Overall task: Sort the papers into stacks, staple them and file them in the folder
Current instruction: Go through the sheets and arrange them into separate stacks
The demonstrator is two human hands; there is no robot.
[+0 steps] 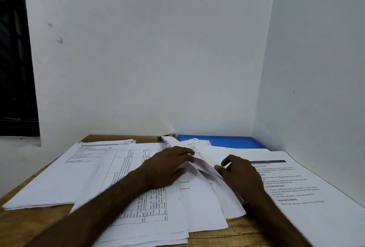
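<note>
Head view, looking down at a wooden table (246, 228) pushed into the corner of a white wall (158, 59), with a dark window (15, 59) at far left. Printed papers cover most of the tabletop in three groups. A left stack (59, 177) lies flat with its text facing away. A loose, fanned-out middle pile (158, 217) sits nearest the person, and its top page shows a printed grid. A right stack (320, 197) lies by the side wall, headed by a dark banner and lines of text.

A blue folder (237, 141) lies closed at the back of the table, against the wall, its near edge overlapped by the papers.

Both bare forearms reach in from below. The left hand (167, 165) grips a creased sheet (199, 160) that stands up from the middle pile – fingers over the top, thumb underneath. The right hand (241, 173), just beside that sheet, has thumb and forefinger curled together – they seem to pinch a paper edge from the middle pile.
</note>
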